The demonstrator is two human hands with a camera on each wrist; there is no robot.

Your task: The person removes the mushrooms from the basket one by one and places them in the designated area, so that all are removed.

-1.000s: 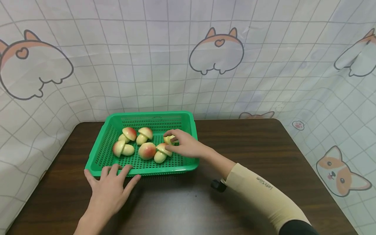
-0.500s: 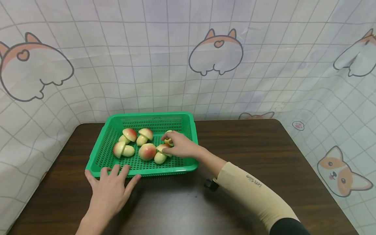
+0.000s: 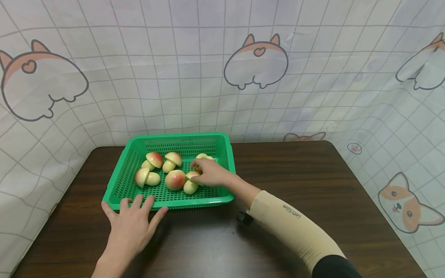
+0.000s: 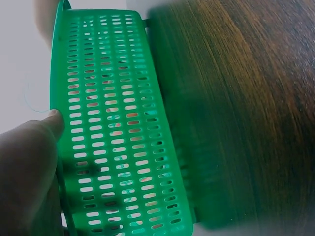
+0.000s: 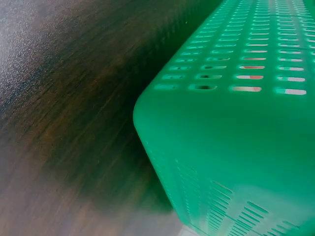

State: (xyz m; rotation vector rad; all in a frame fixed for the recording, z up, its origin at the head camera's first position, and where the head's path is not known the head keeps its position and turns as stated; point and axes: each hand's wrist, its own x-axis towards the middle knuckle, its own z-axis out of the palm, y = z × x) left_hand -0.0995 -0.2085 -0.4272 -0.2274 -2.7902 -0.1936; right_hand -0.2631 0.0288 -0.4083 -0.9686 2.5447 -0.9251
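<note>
A green perforated basket (image 3: 194,202) holds several mushroom-shaped pieces with red-and-cream caps, one of them (image 3: 175,180) near its middle. My left hand (image 3: 128,227) rests with spread fingers on the basket's near rim at the left; the left wrist view shows a digit on the rim (image 4: 55,123). Inside the basket's right part, my right hand (image 3: 210,172) has bent fingers over a pale piece (image 3: 201,156), partly hidden by them; whether they grip it cannot be told. Its thumb is by another mushroom (image 3: 190,187). The right wrist view shows the basket's corner (image 5: 206,128), not the hand.
The basket stands on a dark wooden table (image 3: 295,177), near its back edge. Behind and at the sides hangs a pale grid-patterned cloth (image 3: 194,77) with dog drawings. A small black object (image 3: 245,218) is at the underside of the right sleeve (image 3: 288,227).
My right hand has moved slightly left within the basket, and its forearm has shifted left too. The pale piece by its fingers now shows farther back. My left hand has stayed at the rim.
</note>
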